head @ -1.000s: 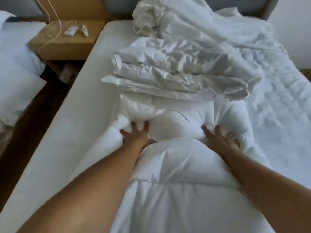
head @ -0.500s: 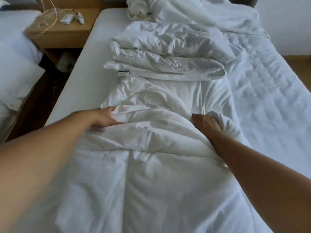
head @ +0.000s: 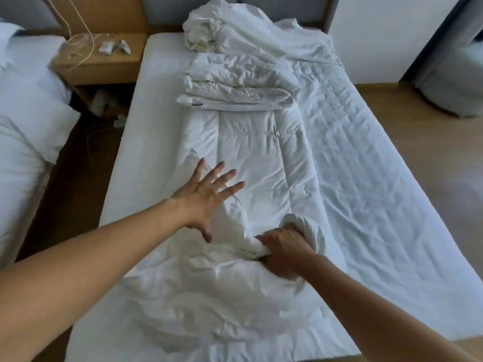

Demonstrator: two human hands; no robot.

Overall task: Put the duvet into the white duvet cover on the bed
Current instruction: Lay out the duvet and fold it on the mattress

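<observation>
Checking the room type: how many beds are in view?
2. One bed fills the middle, with the duvet lying on it; a second bed shows partly at the left edge, past the nightstand. Others may be out of frame.

The duvet (head: 251,158) is soft matt white cloth, quilted along stitched seams, puffy and creased. The folded bedding (head: 235,92) behind it is thinner cloth, finely crinkled. The mattress pad (head: 379,192) is dimpled, stitched cloth. The nightstand (head: 104,66) is pale wood — smooth, matt; the floor (head: 431,142) looks wooden too.
</observation>
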